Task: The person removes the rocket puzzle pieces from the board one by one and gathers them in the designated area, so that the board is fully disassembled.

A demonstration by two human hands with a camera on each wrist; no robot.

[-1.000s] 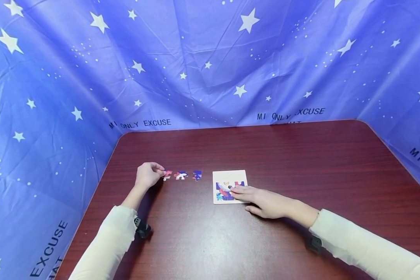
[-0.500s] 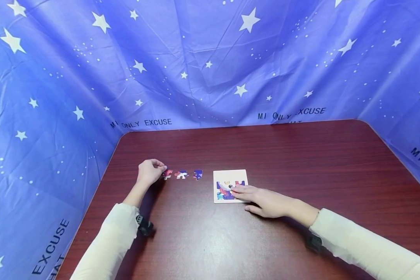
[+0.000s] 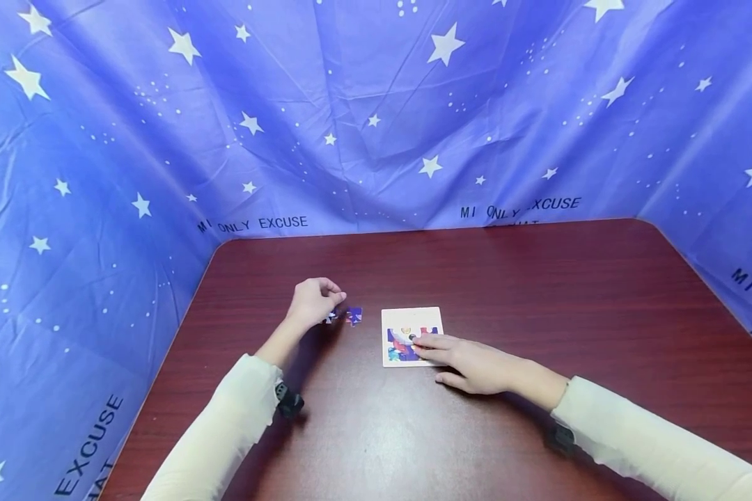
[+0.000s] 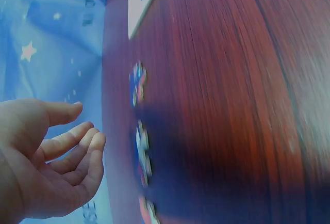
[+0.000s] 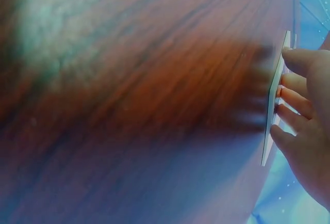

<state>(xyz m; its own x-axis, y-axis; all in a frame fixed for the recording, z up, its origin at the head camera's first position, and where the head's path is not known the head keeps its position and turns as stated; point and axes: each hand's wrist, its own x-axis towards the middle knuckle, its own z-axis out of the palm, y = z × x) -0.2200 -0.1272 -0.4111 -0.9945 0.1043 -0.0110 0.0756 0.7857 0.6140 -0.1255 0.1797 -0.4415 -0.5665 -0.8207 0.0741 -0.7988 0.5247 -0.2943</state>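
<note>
My left hand [image 3: 313, 300] hovers over the row of jigsaw pieces, hiding part of it in the head view. Its thumb and loosely bent fingers stand apart with nothing between them, as the left wrist view shows of the hand [image 4: 56, 162]. Three pieces lie apart on the table there: a blue and red one [image 4: 138, 83], a white and blue one [image 4: 143, 154] and a reddish one [image 4: 148, 212]. My right hand [image 3: 476, 363] rests with extended fingers on the partly filled puzzle board [image 3: 410, 317], covering its lower right part.
The dark red wooden table [image 3: 539, 278] has its back edge against a blue curtain [image 3: 376, 167] with white stars and lettering. The curtain also runs along both sides.
My left hand has left the leftmost piece and moved right, over the middle of the row. My right hand has stayed on the board.
</note>
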